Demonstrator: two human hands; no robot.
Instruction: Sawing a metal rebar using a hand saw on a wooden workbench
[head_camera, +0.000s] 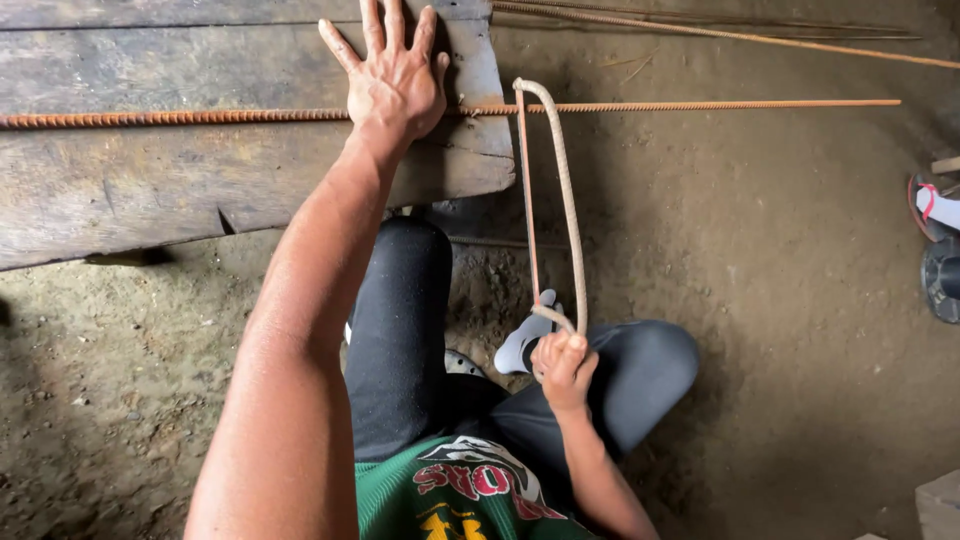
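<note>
My left hand (393, 75) lies flat with fingers spread on a long rusty ribbed steel rod (700, 104), pressing it onto a worn wooden plank (150, 180). The rod runs left to right and sticks out past the plank's right end. My right hand (563, 367) is closed around the handle of a hacksaw (568, 200) with a curved metal frame. Its thin blade (527, 190) meets the rod just right of the plank's end. My knees in dark trousers are below, between my arms.
Packed dirt floor (780, 300) surrounds the plank. More thin rods (720, 30) lie on the ground at the top right. Another person's foot in a sandal (935, 205) shows at the right edge. A pale block corner (940, 505) sits at the bottom right.
</note>
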